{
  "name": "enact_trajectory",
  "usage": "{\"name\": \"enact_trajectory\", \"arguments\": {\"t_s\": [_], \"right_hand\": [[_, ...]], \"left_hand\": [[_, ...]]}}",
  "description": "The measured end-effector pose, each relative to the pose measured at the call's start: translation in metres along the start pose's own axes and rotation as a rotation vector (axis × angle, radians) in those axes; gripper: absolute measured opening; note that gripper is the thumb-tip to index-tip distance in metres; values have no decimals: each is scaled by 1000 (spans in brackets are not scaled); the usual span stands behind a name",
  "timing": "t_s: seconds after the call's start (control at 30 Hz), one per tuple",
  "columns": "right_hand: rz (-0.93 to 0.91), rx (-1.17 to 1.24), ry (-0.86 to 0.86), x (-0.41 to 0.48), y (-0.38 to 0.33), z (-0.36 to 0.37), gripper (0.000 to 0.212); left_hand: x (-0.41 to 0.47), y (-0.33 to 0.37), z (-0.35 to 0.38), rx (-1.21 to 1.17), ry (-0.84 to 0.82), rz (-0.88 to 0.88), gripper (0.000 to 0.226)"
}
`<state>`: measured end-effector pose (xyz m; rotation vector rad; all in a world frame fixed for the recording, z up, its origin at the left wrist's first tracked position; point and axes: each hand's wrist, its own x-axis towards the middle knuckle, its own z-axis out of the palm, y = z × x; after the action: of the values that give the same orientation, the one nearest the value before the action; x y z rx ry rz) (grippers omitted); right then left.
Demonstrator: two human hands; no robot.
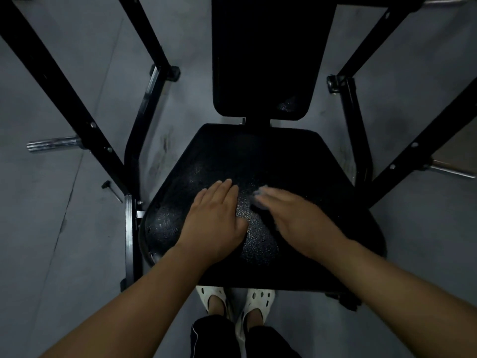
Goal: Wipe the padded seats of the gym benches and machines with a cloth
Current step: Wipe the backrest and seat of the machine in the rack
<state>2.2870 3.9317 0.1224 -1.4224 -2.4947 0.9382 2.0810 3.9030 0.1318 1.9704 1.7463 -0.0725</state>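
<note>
A grey floor (64,228) spreads out on all sides of both grips, and the black steel frame (64,94) of a gym machine angles away to the far left and far right of them. The black padded seat (296,164) lies directly under both grips, its pebbled surface catching light between them. The black backrest (263,60) rises well beyond the fingertips. The left grip (216,218) rests palm-down on the seat, opened flat with fingers straight and close together, holding nothing. Just to its right and not touching it, the right grip (296,218) is blurred; its fingers look stretched out flat, lying on a cloth (258,194) pressed against the seat. Only a pale scrap of the cloth shows at the fingertips. White perforated shoes (258,299) stand on the floor, nearer the person than the grips. A steel peg (51,143) juts from the frame far left of the left grip.
</note>
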Motion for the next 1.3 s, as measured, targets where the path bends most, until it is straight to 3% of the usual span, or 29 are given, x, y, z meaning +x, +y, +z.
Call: {"name": "enact_trajectory", "arguments": {"t_s": [0.1, 0.17, 0.3, 0.37, 0.47, 0.53, 0.67, 0.73, 0.83, 0.9, 1.07, 1.17, 1.3], "right_hand": [[196, -12, 128, 27, 42, -8, 49], [247, -5, 158, 42, 24, -5, 45], [5, 86, 68, -33, -27, 4, 38], [-1, 31, 69, -61, -5, -4, 47], [236, -27, 209, -34, 49, -14, 49], [321, 6, 229, -11, 41, -16, 48], [147, 38, 88, -66, -18, -3, 47], [118, -1, 96, -98, -8, -11, 51], [328, -6, 251, -89, 55, -28, 53], [419, -29, 264, -61, 57, -30, 49], [172, 2, 96, -107, -4, -7, 51], [239, 1, 181, -111, 41, -27, 50], [441, -49, 206, -23, 96, -30, 40]], "left_hand": [[4, 8, -1, 17, -22, -2, 89], [6, 14, 0, 19, -31, 13, 88], [7, 26, 8, 6, -24, 74, 82], [4, 31, 10, 6, -23, 88, 80], [3, 42, 13, 17, -24, 88, 80], [3, 51, 15, 18, -33, 85, 82], [2, 61, 20, 6, -30, 113, 79], [-2, 64, 23, 24, -20, 158, 74], [-3, 71, 24, 20, -25, 150, 74], [-1, 76, 23, 29, -36, 130, 77], [3, 85, 26, 54, -76, 147, 82], [6, 87, 26, 62, -66, 173, 82], [10, 91, 26, 57, -60, 172, 82]]}}
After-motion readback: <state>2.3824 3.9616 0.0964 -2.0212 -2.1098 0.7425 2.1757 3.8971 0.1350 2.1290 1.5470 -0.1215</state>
